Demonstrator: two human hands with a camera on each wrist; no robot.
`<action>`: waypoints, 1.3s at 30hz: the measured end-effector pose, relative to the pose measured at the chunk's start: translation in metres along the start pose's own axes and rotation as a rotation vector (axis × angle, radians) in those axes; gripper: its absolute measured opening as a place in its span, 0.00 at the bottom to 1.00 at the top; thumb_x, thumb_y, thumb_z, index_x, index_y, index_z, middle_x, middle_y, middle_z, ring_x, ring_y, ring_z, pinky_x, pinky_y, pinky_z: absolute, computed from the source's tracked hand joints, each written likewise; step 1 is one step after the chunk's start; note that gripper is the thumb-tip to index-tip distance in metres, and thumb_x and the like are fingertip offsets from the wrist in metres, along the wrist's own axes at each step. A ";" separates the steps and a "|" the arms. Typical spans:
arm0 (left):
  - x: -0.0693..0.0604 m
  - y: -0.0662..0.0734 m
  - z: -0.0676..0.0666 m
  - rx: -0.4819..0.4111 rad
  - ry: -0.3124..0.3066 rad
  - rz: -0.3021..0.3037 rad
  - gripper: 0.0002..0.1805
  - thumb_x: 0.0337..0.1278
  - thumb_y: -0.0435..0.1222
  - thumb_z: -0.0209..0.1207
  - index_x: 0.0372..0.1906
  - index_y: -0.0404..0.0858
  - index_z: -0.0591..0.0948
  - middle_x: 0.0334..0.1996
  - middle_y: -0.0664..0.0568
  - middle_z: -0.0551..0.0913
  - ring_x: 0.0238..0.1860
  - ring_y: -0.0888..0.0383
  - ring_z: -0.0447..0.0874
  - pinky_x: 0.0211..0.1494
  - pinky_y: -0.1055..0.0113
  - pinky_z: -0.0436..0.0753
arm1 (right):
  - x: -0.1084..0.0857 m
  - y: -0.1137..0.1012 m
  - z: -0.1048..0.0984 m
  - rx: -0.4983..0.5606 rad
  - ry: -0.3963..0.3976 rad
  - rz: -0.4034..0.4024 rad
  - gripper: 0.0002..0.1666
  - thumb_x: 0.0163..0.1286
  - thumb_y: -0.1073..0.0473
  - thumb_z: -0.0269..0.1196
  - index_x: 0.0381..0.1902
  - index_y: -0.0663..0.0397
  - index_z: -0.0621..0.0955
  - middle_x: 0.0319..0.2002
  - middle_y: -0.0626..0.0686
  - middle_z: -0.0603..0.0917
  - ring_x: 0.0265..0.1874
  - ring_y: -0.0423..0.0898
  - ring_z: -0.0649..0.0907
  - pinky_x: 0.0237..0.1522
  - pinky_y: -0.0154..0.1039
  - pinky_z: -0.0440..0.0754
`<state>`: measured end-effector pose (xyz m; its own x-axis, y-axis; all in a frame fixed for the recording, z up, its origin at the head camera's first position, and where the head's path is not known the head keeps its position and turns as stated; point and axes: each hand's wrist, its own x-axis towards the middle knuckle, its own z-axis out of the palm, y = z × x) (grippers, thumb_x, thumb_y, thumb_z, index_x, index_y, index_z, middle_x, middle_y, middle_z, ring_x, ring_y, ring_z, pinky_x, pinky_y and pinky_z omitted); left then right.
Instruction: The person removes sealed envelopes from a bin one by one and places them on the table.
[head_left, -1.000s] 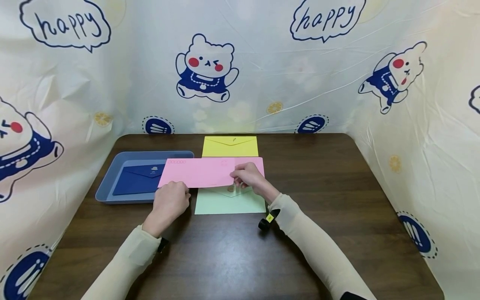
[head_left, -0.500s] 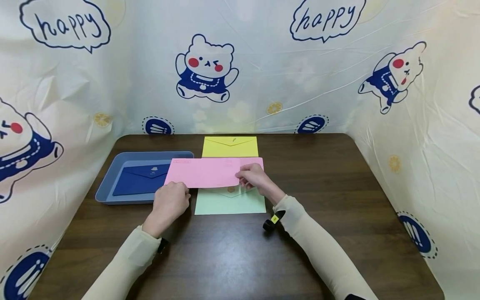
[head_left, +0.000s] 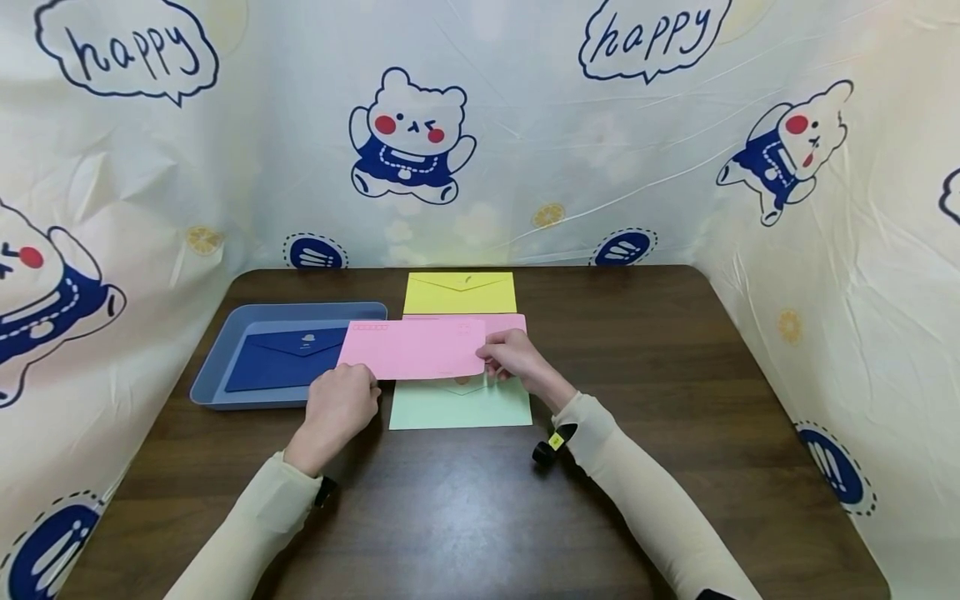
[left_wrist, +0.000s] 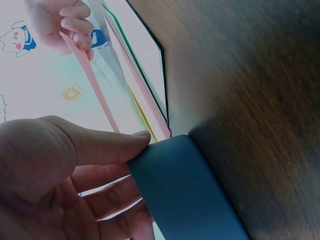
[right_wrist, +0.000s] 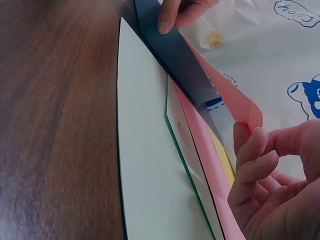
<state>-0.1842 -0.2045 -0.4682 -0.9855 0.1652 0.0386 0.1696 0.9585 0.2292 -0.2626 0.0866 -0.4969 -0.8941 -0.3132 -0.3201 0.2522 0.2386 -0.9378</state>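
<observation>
My right hand (head_left: 519,362) pinches a pink envelope (head_left: 412,350) by its right end, thumb and fingertips on the paper. The envelope is raised above the table, its left end over the right side of a blue tray (head_left: 213,358). My left hand (head_left: 342,408) grips the tray's near right corner; in the left wrist view the thumb (left_wrist: 115,142) lies on the rim, with fingers curled on the other side. Inside the tray lies a navy envelope (head_left: 281,362), partly covered by the pink one. Behind my right hand, a second pink envelope (head_left: 506,322) shows partly.
A yellow envelope (head_left: 461,298) lies at the back of the brown table (head_left: 637,350). Closer to me is a mint green envelope (head_left: 457,412), its upper part under the held pink one. A printed curtain (head_left: 525,150) surrounds the table's back and sides.
My right hand has drawn the pink envelope to the right and slightly towards me, uncovering more of the navy envelope. The left hand stays on the tray corner.
</observation>
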 end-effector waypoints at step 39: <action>-0.001 0.001 -0.001 -0.003 -0.005 -0.012 0.11 0.60 0.31 0.68 0.22 0.39 0.88 0.20 0.45 0.83 0.20 0.47 0.77 0.24 0.48 0.81 | -0.016 0.009 -0.025 0.007 0.081 0.047 0.07 0.74 0.62 0.65 0.39 0.63 0.84 0.24 0.53 0.80 0.20 0.45 0.78 0.23 0.35 0.73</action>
<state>-0.1831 -0.2040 -0.4673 -0.9874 0.1551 0.0313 0.1581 0.9596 0.2328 -0.2554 0.1164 -0.4973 -0.9082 -0.2263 -0.3521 0.2969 0.2445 -0.9231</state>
